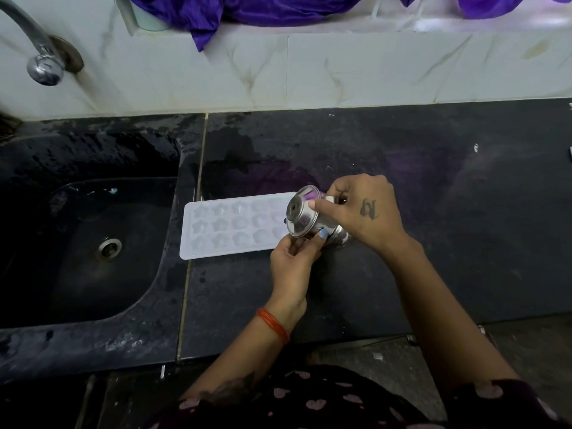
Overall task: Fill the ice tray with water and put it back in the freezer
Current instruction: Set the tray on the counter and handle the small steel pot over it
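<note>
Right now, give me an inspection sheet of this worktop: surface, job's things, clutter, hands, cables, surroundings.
Surface: dark counter, wet patches near the sink edge.
Job's things: white tray lies flat on the counter beside the sink; steel cup is tipped on its side over the tray's right end, base toward the camera. Water in the moulds cannot be told.
Clutter: nothing seen.
Hands: right hand has its grip round the cup from above; left hand pinches the cup's lower rim.
Cables: nothing seen.
Surroundings: black sink at left, tap above it, tiled wall, purple cloth on the ledge.
</note>
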The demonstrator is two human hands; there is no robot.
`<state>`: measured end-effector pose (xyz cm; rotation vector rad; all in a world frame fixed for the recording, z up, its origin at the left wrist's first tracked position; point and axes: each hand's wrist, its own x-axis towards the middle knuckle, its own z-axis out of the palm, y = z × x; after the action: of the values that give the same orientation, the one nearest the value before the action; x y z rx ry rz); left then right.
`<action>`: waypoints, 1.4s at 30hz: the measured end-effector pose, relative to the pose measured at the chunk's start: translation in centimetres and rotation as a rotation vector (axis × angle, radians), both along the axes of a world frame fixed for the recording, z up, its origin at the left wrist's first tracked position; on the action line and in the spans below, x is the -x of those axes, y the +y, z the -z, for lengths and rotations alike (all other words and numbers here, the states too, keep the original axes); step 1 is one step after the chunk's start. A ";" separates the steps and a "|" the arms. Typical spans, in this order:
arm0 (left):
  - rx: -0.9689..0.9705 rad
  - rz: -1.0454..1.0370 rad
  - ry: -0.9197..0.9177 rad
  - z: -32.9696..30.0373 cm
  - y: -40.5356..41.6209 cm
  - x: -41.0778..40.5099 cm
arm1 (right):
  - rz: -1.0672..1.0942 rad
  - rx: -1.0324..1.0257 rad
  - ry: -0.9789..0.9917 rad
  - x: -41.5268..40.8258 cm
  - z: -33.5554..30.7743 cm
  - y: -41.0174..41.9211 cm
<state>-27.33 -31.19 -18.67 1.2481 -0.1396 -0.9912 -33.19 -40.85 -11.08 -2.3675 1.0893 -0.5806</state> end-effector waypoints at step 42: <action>0.046 0.051 0.056 -0.1 -1.4 1.9 | 0.045 0.021 -0.004 2.3 0.2 -0.9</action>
<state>-29.21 -32.59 -18.54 1.1788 -0.1499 -1.0602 -35.54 -41.75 -11.24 -2.3637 1.1429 -0.6148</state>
